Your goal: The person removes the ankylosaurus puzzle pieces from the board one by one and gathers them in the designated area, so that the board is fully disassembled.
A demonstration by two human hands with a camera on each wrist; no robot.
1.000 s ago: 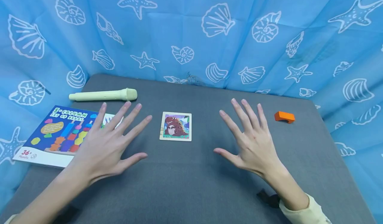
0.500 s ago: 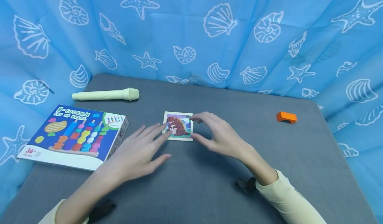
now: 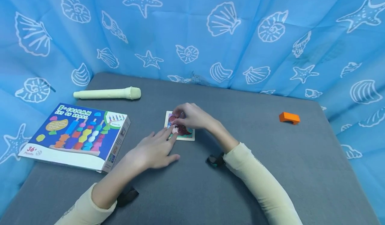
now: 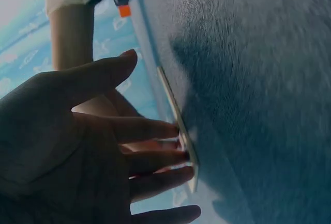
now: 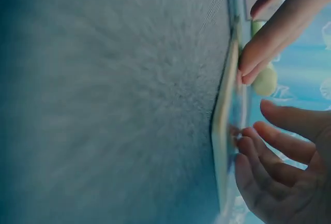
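Observation:
A small square dinosaur puzzle [image 3: 182, 131] in a pale wooden frame lies flat on the grey table. My left hand [image 3: 153, 151] rests its outstretched fingertips on the puzzle's near left part, thumb held apart; in the left wrist view these fingertips meet the edge of the board [image 4: 171, 97]. Over the upper middle of the puzzle is my right hand [image 3: 197, 117], its fingers bent down and hiding part of the picture. In the right wrist view its fingertips touch the board [image 5: 221, 125], while the thumb stands apart from them, and no piece shows between.
On the left lies a blue and white bead-set box [image 3: 81, 131]. Behind it is a pale green toy microphone [image 3: 106, 93]. An orange arch block [image 3: 289, 118] sits at the right. A blue shell-print curtain [image 3: 192, 34] borders the table's back and sides.
Both hands have moved inward from a spread pose above the table to the puzzle. The left fingertips now rest on it; the right hand has come over it with bent fingers.

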